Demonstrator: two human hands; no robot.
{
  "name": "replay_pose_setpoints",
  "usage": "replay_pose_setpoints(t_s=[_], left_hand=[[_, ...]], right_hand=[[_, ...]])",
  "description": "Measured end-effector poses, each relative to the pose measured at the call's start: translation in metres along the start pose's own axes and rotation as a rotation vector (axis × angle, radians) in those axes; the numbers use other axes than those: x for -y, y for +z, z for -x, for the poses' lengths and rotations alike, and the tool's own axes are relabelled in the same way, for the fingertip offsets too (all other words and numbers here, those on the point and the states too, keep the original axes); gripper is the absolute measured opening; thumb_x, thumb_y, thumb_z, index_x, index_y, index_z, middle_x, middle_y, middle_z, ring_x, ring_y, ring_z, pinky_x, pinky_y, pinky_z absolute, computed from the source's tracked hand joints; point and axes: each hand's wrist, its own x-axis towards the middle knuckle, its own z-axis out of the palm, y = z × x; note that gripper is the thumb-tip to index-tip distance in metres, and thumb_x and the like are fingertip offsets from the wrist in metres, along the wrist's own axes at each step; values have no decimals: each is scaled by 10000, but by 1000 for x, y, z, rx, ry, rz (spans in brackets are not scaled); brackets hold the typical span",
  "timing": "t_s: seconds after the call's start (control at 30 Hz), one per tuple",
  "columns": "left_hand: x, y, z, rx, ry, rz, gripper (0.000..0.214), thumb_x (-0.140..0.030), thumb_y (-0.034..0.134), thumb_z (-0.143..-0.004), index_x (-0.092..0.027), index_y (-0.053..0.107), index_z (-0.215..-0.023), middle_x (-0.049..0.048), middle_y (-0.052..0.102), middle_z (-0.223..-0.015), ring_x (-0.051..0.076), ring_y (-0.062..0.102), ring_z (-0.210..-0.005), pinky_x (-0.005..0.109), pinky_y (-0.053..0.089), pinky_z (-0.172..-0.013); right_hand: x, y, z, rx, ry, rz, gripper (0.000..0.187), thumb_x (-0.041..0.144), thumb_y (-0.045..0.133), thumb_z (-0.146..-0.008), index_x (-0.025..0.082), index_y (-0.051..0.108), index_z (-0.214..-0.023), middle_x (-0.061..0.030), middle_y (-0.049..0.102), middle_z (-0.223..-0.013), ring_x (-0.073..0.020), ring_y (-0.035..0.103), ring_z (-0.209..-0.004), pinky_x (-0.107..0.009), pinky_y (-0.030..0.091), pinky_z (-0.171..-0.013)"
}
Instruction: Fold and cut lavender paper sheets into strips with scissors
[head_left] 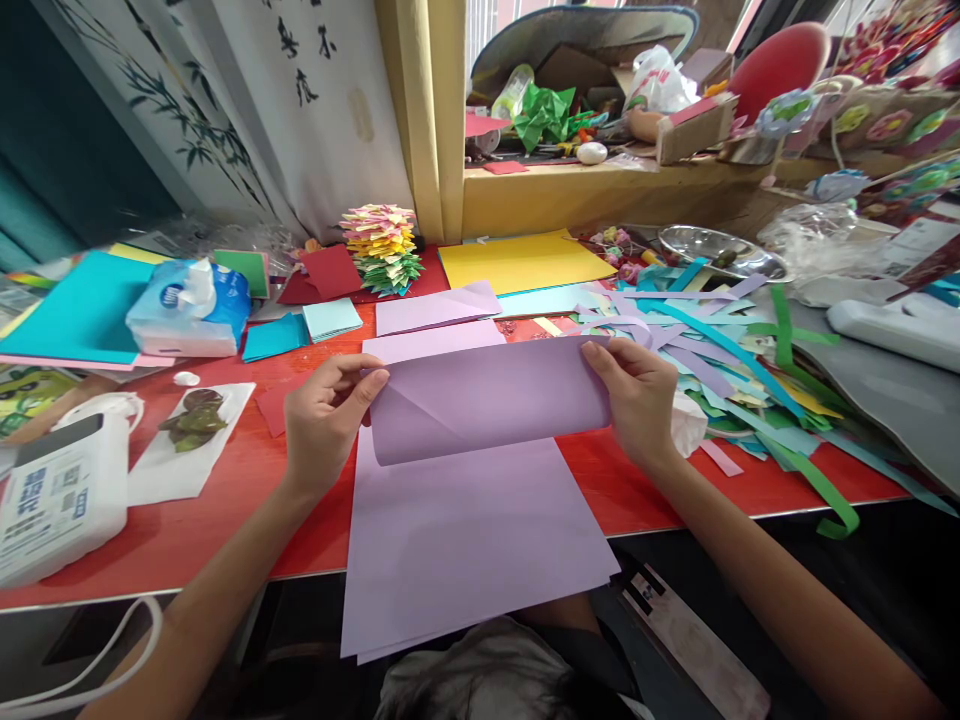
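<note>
A sheet of purple paper, doubled over into a wide strip, is held up between my two hands. At its left upper corner my left hand pinches it between thumb and fingers. The right upper corner is gripped by my right hand, thumb on the near side. Beneath it lies a stack of purple sheets, reaching over the table's front edge. Behind the held paper is a folded purple strip, flat on the red table.
Paper strips are heaped at the right. A tissue pack, blue paper and a white device sit at the left. At the back are a folded-paper stack, yellow paper and a metal bowl.
</note>
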Motion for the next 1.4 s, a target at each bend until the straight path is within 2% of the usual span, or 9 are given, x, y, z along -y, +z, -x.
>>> replay_pose_setpoints(t_s=[0.3,0.5,0.73,0.83,0.97,1.07,1.2,1.3,1.4], left_hand=[[0,0,1,5,3,-13,83,-269,615,-758,-206,625,-811,-32,569,-610,54,456,-462,165,370,-376],[-1,-1,1,0,-4,14,81,-260,627,-750,-205,629,-810,-36,568,-611,51,451,-457,169,373,-381],[-2,0,2,-9,-4,-36,108,-295,619,-751,-202,628,-806,-26,572,-636,60,467,-490,168,383,-395],[-4,-2,5,10,-14,-79,129,-323,603,-764,-210,628,-820,-23,588,-657,69,484,-509,171,392,-414],[-1,-7,13,140,-40,-236,181,-366,557,-795,-219,623,-877,-14,633,-714,103,559,-584,194,427,-484],[10,-12,20,272,86,-467,188,-339,494,-836,-222,618,-918,-8,667,-773,123,599,-630,222,450,-573],[25,-15,27,497,347,-624,302,-243,359,-896,-230,577,-1104,25,667,-913,141,616,-768,235,457,-675],[29,-16,29,629,421,-781,382,-173,318,-897,-227,528,-1212,30,607,-772,130,562,-667,219,413,-586],[28,-15,30,662,451,-933,421,-130,326,-879,-241,513,-1239,15,500,-679,118,465,-571,214,329,-501]], right_hand=[[-1,0,0,-4,-14,76,305,443,554,-783,198,496,-610,22,392,-577,-117,375,-544,-259,313,-483],[-2,1,-1,-21,-16,29,298,414,579,-777,199,491,-589,29,385,-566,-111,358,-535,-257,296,-476],[1,-1,-1,-5,-11,79,305,429,565,-788,198,525,-592,25,411,-558,-111,377,-525,-257,290,-470],[0,-4,-3,50,-32,171,311,425,540,-809,191,567,-605,26,453,-548,-107,397,-515,-255,286,-477],[-9,-2,-5,241,-27,400,265,386,513,-829,189,651,-719,8,584,-593,-132,496,-552,-255,314,-515],[-18,5,-2,352,-96,689,249,352,495,-839,198,665,-744,-18,651,-647,-162,554,-595,-260,287,-520],[-28,13,5,381,-250,951,291,351,449,-867,198,647,-718,-27,673,-672,-163,567,-587,-262,195,-485],[-32,16,10,364,-333,1036,346,351,405,-887,179,628,-686,-34,665,-657,-146,546,-545,-272,148,-479],[-33,18,13,371,-405,1090,393,337,351,-908,161,618,-679,-48,655,-654,-135,516,-511,-281,139,-490]])
